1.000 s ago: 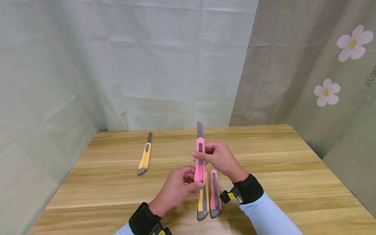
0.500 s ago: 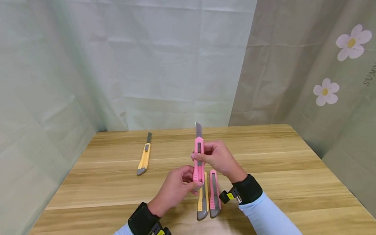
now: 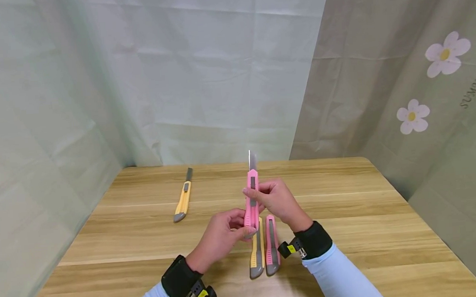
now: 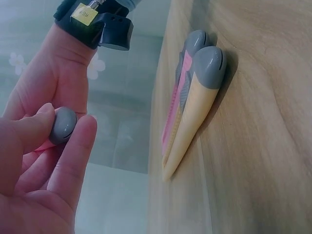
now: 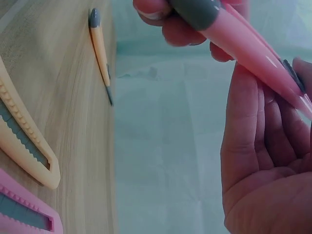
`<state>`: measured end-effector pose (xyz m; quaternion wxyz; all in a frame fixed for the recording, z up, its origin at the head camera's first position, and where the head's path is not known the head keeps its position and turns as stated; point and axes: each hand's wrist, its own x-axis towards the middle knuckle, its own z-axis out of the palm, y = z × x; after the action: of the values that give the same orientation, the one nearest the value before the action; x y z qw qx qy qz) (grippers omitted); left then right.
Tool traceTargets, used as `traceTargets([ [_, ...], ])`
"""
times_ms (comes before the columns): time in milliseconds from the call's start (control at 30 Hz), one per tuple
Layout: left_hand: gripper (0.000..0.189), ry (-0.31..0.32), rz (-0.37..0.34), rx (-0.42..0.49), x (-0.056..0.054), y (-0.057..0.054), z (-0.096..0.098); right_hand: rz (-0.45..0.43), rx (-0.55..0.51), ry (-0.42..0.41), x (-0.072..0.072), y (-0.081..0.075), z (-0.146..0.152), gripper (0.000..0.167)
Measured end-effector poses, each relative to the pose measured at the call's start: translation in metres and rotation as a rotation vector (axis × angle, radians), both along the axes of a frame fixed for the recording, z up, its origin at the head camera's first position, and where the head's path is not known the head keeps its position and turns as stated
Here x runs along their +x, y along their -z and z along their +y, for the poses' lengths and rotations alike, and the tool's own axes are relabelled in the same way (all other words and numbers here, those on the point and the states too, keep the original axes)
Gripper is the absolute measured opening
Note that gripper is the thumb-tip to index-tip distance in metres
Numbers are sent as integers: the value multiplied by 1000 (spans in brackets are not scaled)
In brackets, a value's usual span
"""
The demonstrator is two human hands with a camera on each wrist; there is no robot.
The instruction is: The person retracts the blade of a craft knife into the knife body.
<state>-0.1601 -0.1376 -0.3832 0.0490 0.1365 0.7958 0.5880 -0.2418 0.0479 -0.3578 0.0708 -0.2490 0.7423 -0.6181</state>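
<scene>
Both hands hold a pink utility knife upright above the table, its blade extended and pointing away. My left hand pinches the grey tail end between thumb and fingers. Higher up, my right hand grips the body, with the thumb by the slider on the front. Under the held knife lies a yellow utility knife, its upper end partly covered. Beside it on the right is a second pink utility knife. No blade shows beyond the ends of that lying pair in the right wrist view.
Another yellow utility knife, its blade out, lies at the back left of the wooden table. Pale curtains stand behind and at both sides. Each wrist wears a black strap with a small camera.
The held pink knife has risen slightly and its blade has turned a little. The right thumb has shifted slightly upward. The knives on the table have not moved.
</scene>
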Motion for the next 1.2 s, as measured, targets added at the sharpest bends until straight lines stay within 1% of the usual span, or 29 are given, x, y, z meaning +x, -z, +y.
traceTargets([
  [133,30,6,8,-6,0,0,0,-16,8,6,0,0,0,32],
  [267,30,7,12,-9,0,1,0,-12,26,13,0,1,1,34],
  [467,30,7,10,-4,0,0,0,8,15,3,1,-1,1,28],
  [667,31,6,8,-5,0,-1,0,10,7,-4,3,-1,2,22],
  [867,29,-11,0,-3,-1,0,-2,4,29,-3,3,0,1,24],
  [967,29,-8,-5,6,-2,0,-2,5,29,-2,4,-1,0,25],
  [1200,28,-6,-10,13,-2,-2,-2,3,32,1,3,0,0,22],
])
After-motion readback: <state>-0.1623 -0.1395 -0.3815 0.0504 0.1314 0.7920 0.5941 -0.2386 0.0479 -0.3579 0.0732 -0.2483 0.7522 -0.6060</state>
